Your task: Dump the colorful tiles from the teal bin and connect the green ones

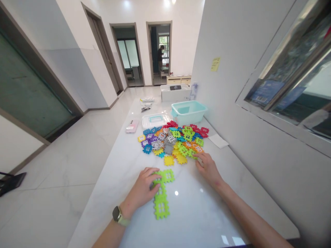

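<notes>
1. Left hand [141,189]: half-curled over the top of a line of joined lime-green plastic square tiles [161,203]; whether it grips them, I cannot tell.
2. Right hand [208,168]: loosely open, holding nothing visible, fingertips touching a heap of multicoloured plastic square tiles [170,141].
3. The line lies just nearer the person than the heap, both on a white marble surface [121,162].

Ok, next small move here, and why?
Probably the right hand should pull a lime-green tile from the pile: its fingers touch the pile's near edge, while the left hand rests on the lime-green tile chain.
</notes>
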